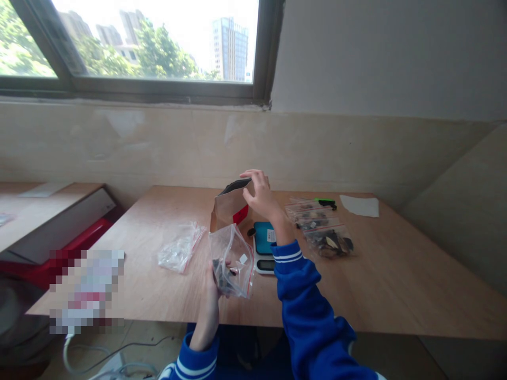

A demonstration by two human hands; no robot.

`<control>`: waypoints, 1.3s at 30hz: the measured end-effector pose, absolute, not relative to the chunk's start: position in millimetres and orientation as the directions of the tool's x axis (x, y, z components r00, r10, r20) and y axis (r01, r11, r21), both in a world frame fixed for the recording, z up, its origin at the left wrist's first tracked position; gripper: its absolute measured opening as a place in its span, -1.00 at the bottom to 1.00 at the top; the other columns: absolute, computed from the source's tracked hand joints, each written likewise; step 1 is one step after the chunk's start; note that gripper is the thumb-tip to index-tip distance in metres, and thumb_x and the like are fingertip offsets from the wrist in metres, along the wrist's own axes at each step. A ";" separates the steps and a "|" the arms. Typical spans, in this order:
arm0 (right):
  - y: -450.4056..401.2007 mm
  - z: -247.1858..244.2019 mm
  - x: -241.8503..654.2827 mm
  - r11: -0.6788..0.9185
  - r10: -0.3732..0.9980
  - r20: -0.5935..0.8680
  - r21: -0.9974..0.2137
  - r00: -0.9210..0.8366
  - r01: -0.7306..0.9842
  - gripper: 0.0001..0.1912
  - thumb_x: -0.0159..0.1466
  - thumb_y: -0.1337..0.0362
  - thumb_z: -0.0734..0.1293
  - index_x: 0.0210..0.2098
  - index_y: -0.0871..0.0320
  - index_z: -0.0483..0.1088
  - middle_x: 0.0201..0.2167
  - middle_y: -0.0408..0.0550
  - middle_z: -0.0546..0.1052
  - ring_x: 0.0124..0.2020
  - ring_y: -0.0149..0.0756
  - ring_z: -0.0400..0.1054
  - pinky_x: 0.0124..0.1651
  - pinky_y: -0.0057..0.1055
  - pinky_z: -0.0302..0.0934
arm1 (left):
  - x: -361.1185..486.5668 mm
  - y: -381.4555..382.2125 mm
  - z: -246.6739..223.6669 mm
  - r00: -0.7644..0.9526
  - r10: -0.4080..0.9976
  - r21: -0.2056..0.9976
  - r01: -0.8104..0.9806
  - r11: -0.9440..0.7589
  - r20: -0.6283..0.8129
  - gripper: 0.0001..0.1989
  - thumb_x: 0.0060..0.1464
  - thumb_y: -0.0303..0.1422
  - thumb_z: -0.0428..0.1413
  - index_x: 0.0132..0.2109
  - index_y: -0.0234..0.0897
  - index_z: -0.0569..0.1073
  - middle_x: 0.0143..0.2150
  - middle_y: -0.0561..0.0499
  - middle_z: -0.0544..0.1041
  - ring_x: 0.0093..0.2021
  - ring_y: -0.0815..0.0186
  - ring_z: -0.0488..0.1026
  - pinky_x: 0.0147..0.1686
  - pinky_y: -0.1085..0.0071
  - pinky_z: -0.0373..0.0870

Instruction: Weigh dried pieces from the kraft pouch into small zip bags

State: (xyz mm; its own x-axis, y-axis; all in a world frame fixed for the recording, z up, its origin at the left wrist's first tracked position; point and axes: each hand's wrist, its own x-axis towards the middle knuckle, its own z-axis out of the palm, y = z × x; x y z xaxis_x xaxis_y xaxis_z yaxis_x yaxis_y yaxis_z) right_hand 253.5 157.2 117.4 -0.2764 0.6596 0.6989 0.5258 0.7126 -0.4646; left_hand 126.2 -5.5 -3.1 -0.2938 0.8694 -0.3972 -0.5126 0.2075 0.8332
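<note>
My left hand [216, 279] grips a clear zip bag [232, 243] with dark pieces in its bottom, at the front middle of the table. The bag's mouth faces up, and a small white label shows on it. Behind it stands a brown paper bag [227, 208] with a dark inside and a red patch. At this bag's top right rim is my right hand [259, 192], fingers apart and bent over the edge; no item shows in them. Under my right forearm lies a scale [264, 237] with a blue top. A dark round piece [251, 231] sits at its left edge.
Several zip bags of dark pieces [330, 243] lie right of the scale, near a green-and-black item [327, 202] and white paper [359, 206]. Crumpled clear bags [180, 248] lie left. A blurred-out item [89, 290] with a cable is at the table's left edge.
</note>
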 end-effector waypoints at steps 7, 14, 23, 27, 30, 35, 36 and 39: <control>142.4 64.6 280.9 0.432 0.898 0.353 -0.586 -0.264 0.685 -0.71 0.30 0.47 0.07 -0.09 0.21 0.33 -0.08 0.07 0.44 -0.03 -0.27 0.33 0.05 -0.30 0.20 | 109.2 -4.6 -4.7 -0.460 0.832 0.894 -0.438 0.092 -0.311 -0.39 -0.15 0.16 0.08 -0.24 -0.33 0.46 -0.46 -0.06 0.55 -0.58 0.37 0.37 -0.66 0.52 0.19; 120.2 15.6 259.8 0.345 0.916 -0.041 -0.427 -0.399 0.836 -0.74 0.12 0.48 0.36 -0.17 0.23 0.44 -0.05 0.16 0.50 0.08 0.01 0.27 0.14 -0.04 0.07 | 106.6 -4.4 1.1 -0.482 0.811 0.887 -0.453 0.093 -0.331 -0.41 -0.11 0.16 0.03 -0.24 -0.32 0.45 -0.45 -0.04 0.54 -0.56 0.37 0.38 -0.65 0.53 0.17; 108.9 27.8 254.9 0.336 0.919 -0.068 -0.377 -0.387 0.863 -0.77 0.20 0.47 0.30 -0.15 0.20 0.45 -0.04 0.16 0.50 0.13 0.07 0.22 0.19 0.15 -0.08 | 110.8 -9.0 -1.7 -0.470 0.825 0.899 -0.426 0.099 -0.313 -0.36 -0.19 0.20 0.06 -0.23 -0.31 0.44 -0.44 -0.04 0.54 -0.55 0.37 0.37 -0.64 0.52 0.19; 100.9 72.0 274.9 0.439 0.870 0.032 -0.507 -0.493 0.742 -0.76 0.25 0.30 0.33 -0.07 0.13 0.41 -0.05 -0.02 0.51 -0.01 -0.23 0.36 0.09 -0.26 0.19 | 109.4 -6.5 -2.1 -0.465 0.824 0.894 -0.435 0.104 -0.323 -0.39 -0.16 0.18 0.05 -0.24 -0.31 0.44 -0.45 -0.05 0.54 -0.53 0.34 0.39 -0.65 0.52 0.17; 100.3 110.4 282.2 0.605 0.779 0.383 -0.669 -0.497 0.432 -0.73 0.27 0.26 0.32 -0.03 0.10 0.39 -0.06 -0.05 0.49 -0.05 -0.31 0.38 0.05 -0.33 0.27 | 110.2 -4.7 -1.8 -0.464 0.824 0.891 -0.443 0.102 -0.325 -0.41 -0.15 0.16 0.05 -0.25 -0.30 0.44 -0.46 -0.06 0.54 -0.51 0.31 0.42 -0.65 0.51 0.17; 126.5 139.5 260.9 0.745 0.640 0.762 -0.584 -0.097 0.322 -0.63 0.28 0.23 0.32 0.08 -0.01 0.30 0.03 -0.03 0.34 0.01 -0.30 0.32 0.08 -0.30 0.30 | 115.8 -6.3 1.0 -0.443 0.840 0.891 -0.442 0.102 -0.315 -0.40 -0.20 0.17 0.08 -0.27 -0.31 0.44 -0.47 -0.06 0.53 -0.56 0.32 0.39 -0.65 0.49 0.19; 133.6 139.1 254.8 0.745 0.624 0.779 -0.570 -0.060 0.347 -0.65 0.27 0.25 0.32 0.05 0.01 0.31 0.02 -0.02 0.31 0.01 -0.30 0.32 0.08 -0.31 0.30 | 116.7 -7.1 1.5 -0.436 0.843 0.891 -0.441 0.103 -0.314 -0.39 -0.21 0.18 0.10 -0.27 -0.31 0.44 -0.47 -0.07 0.53 -0.56 0.32 0.39 -0.64 0.48 0.20; 149.4 130.4 241.2 0.725 0.628 0.773 -0.539 -0.091 0.428 -0.76 0.25 0.30 0.34 -0.07 0.10 0.37 -0.06 -0.01 0.31 -0.01 -0.28 0.32 0.12 -0.31 0.25 | 117.7 -9.1 2.6 -0.432 0.849 0.896 -0.433 0.099 -0.302 -0.40 -0.21 0.16 0.12 -0.26 -0.31 0.44 -0.46 -0.07 0.54 -0.54 0.31 0.40 -0.63 0.48 0.22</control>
